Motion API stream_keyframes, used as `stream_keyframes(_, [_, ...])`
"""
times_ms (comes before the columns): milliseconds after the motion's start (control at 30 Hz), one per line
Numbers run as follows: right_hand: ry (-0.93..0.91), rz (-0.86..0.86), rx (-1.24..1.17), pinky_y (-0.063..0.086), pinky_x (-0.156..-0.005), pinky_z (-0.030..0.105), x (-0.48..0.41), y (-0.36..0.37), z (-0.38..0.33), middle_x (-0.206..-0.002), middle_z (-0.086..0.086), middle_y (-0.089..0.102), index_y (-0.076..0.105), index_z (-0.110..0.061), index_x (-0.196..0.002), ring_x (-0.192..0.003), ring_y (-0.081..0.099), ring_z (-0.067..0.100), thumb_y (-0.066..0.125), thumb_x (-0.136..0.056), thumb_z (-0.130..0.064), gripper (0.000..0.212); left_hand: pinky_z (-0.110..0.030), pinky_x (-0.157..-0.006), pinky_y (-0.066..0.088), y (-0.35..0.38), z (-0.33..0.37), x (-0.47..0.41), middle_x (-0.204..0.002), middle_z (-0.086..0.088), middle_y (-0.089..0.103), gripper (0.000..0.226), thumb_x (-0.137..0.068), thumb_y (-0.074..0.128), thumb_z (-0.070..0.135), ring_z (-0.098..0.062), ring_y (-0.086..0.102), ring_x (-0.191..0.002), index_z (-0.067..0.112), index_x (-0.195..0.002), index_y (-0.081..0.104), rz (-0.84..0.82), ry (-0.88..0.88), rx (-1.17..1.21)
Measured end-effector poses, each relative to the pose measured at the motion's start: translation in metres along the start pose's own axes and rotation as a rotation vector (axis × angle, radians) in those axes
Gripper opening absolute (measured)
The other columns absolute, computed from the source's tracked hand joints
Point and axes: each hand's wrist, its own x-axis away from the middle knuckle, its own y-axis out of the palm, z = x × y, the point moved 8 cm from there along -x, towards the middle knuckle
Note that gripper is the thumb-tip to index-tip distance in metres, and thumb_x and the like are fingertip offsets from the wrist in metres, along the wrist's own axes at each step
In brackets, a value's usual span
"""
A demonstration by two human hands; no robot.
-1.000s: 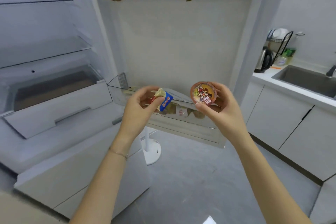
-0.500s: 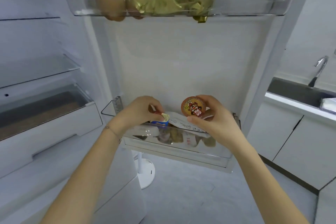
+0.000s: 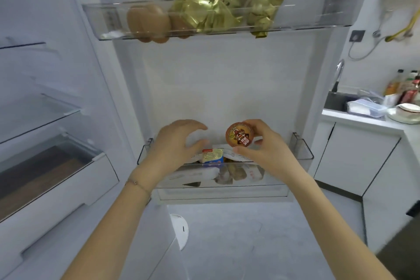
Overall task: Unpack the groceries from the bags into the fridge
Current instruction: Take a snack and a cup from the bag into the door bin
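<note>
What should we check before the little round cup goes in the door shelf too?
1. Right hand grips the round cup firmly: ok, fingers wrap its rim.
2. Left hand has let go of the small butter pack: ok, fingers are spread above it.
3. Butter pack sits inside the lower door shelf: ok.
4. Free room in the shelf for the cup: cannot tell, packets already fill the middle.
5. Cup's lid sealed: cannot tell.

tap (image 3: 339, 75) over a sink (image 3: 336, 100), bottles (image 3: 403, 85) and a bowl (image 3: 405, 112) on the counter (image 3: 363, 121)
</note>
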Motion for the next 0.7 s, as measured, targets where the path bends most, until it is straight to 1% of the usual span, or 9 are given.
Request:
stream_keyframes(33, [0.007,0.025,0.007,0.038,-0.075,0.005,0.002,-0.001,0.000,-0.108,-0.013,0.061,0.048,-0.033,-0.118,-0.101,0.054,0.001,0.080,-0.075,-0.030,0.054,-0.027,-0.106,0.033,-0.007,0.004,0.001,-0.132,0.007,0.060,0.035,-0.092,0.061,0.039,-0.016,0.048,-0.127,0.025,-0.124,0.064,0.039,0.048,-0.054])
stream_keyframes(133, [0.033,0.109,0.006,0.036,-0.079,0.009,0.008,-0.005,0.000,-0.111,-0.010,0.060,0.048,-0.034,-0.116,-0.107,0.052,0.005,0.081,-0.073,-0.031,0.054,-0.040,-0.115,0.025,-0.020,0.014,0.003,-0.141,0.006,0.053,0.048,-0.090,0.047,0.051,-0.019,0.038,-0.139,0.029,-0.131,0.058,0.104,0.163,-0.183])
stream_keyframes(233, [0.063,0.169,0.006,0.036,-0.076,0.008,0.016,-0.013,-0.005,-0.112,-0.008,0.059,0.046,-0.035,-0.117,-0.105,0.052,0.006,0.081,-0.074,-0.032,0.055,-0.044,-0.117,0.017,-0.028,0.032,0.004,-0.145,0.005,0.050,0.053,-0.092,0.038,0.056,-0.021,0.030,-0.143,0.028,-0.134,0.055,0.176,0.279,-0.249])
stream_keyframes(300, [0.069,0.202,-0.005,0.035,-0.074,0.006,0.023,-0.020,-0.015,-0.111,-0.009,0.058,0.045,-0.034,-0.125,-0.100,0.053,0.002,0.080,-0.074,-0.033,0.061,-0.046,-0.119,0.013,-0.032,0.044,0.003,-0.146,0.004,0.049,0.054,-0.093,0.036,0.056,-0.021,0.025,-0.145,0.027,-0.135,0.055,0.204,0.335,-0.277])
stream_keyframes(367, [0.065,0.224,-0.019,0.036,-0.075,0.006,0.028,-0.026,-0.027,-0.111,-0.009,0.058,0.043,-0.034,-0.134,-0.100,0.054,0.001,0.079,-0.076,-0.034,0.068,-0.045,-0.119,0.007,-0.033,0.052,0.002,-0.149,0.004,0.044,0.056,-0.093,0.035,0.057,-0.020,0.020,-0.147,0.028,-0.138,0.052,0.204,0.369,-0.300])
stream_keyframes(433, [0.042,0.243,-0.019,0.038,-0.077,0.006,0.031,-0.029,-0.038,-0.114,-0.009,0.059,0.044,-0.032,-0.137,-0.104,0.055,0.004,0.077,-0.078,-0.035,0.068,-0.042,-0.119,0.003,-0.036,0.058,0.000,-0.152,0.005,0.040,0.058,-0.092,0.035,0.059,-0.019,0.017,-0.148,0.029,-0.140,0.049,0.214,0.386,-0.304])
stream_keyframes(500, [0.016,0.268,0.007,0.038,-0.075,0.005,0.031,-0.036,-0.049,-0.114,-0.010,0.060,0.047,-0.030,-0.133,-0.105,0.055,0.002,0.078,-0.077,-0.036,0.065,-0.043,-0.118,0.005,-0.045,0.065,-0.002,-0.152,0.005,0.040,0.058,-0.091,0.037,0.059,-0.019,0.018,-0.148,0.029,-0.141,0.048,0.249,0.395,-0.294])
stream_keyframes(600, [-0.027,0.301,0.045,0.039,-0.069,0.001,0.029,-0.052,-0.067,-0.107,-0.012,0.060,0.048,-0.029,-0.127,-0.097,0.055,-0.005,0.079,-0.075,-0.035,0.061,-0.046,-0.118,0.012,-0.061,0.078,-0.005,-0.149,0.004,0.044,0.058,-0.090,0.041,0.058,-0.020,0.023,-0.146,0.028,-0.140,0.050,0.308,0.413,-0.249])
stream_keyframes(700, [-0.119,0.352,0.056,0.042,-0.076,0.005,0.029,-0.077,-0.088,-0.111,-0.010,0.061,0.051,-0.025,-0.127,-0.098,0.056,-0.002,0.081,-0.074,-0.034,0.061,-0.049,-0.116,0.019,-0.080,0.095,-0.007,-0.146,0.002,0.048,0.058,-0.089,0.045,0.056,-0.021,0.029,-0.144,0.025,-0.138,0.052,0.373,0.451,-0.216])
